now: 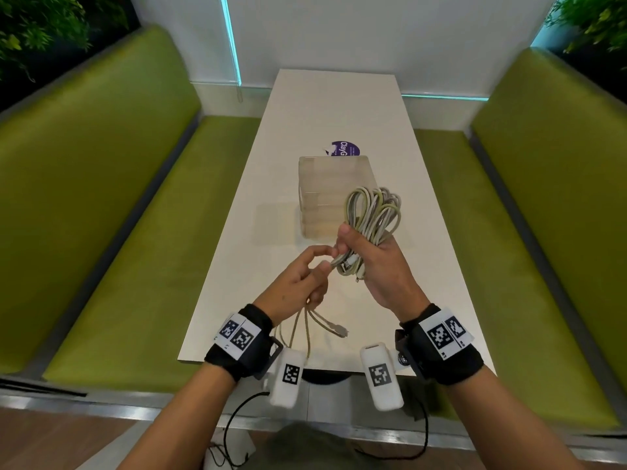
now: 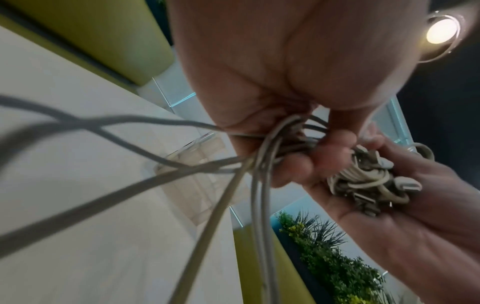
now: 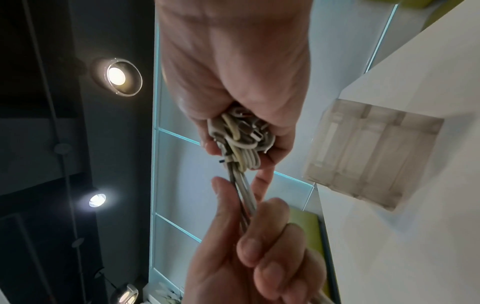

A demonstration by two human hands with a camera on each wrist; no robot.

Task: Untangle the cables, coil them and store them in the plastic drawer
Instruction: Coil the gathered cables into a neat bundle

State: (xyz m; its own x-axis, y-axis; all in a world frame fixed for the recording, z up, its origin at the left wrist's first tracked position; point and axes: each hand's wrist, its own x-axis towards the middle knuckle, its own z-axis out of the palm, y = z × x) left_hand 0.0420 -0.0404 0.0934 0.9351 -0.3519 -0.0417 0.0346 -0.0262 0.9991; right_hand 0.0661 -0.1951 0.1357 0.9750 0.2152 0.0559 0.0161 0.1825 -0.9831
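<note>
My right hand [image 1: 364,257] grips a coiled bundle of beige and grey cables [image 1: 373,215] above the white table [image 1: 339,106]; the loops stand up past my fingers. The same bundle [image 3: 240,139] fills my right palm in the right wrist view, with several plugs showing. My left hand [image 1: 307,279] holds the loose cable strands [image 1: 325,266] just left of the bundle. The free tails [image 1: 325,325] hang below it to the table's near edge, one ending in a plug. The strands [image 2: 259,164] run through my left fingers. The translucent plastic drawer unit [image 1: 334,195] stands behind the bundle, shut.
A purple round sticker [image 1: 344,149] lies on the table behind the drawer unit. Green padded benches [image 1: 112,212] flank the table on both sides. A white wall closes the far end, with plants [image 1: 593,22] in the upper corners.
</note>
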